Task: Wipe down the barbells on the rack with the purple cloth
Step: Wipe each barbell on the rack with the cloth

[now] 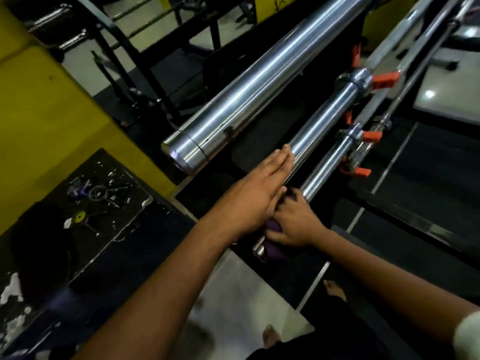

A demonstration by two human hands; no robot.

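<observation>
Three chrome barbell sleeves lie side by side on a black rack. The thickest barbell (249,92) is on the left and a middle barbell (322,120) sits beside it. A thinner lower barbell (327,162) runs toward me, its near end at the bottom centre. My left hand (259,193) lies flat with straight fingers along the near end of the middle barbell. My right hand (293,222) grips the purple cloth (272,249), bunched round the near end of the lower barbell. Most of the cloth is hidden under both hands.
Orange spring collars (384,79) clamp the bars further up. A yellow pillar (52,120) stands at left, with a black plate (85,203) bearing small parts below it. More bars (426,55) run at right. My bare feet (270,336) stand on the light floor.
</observation>
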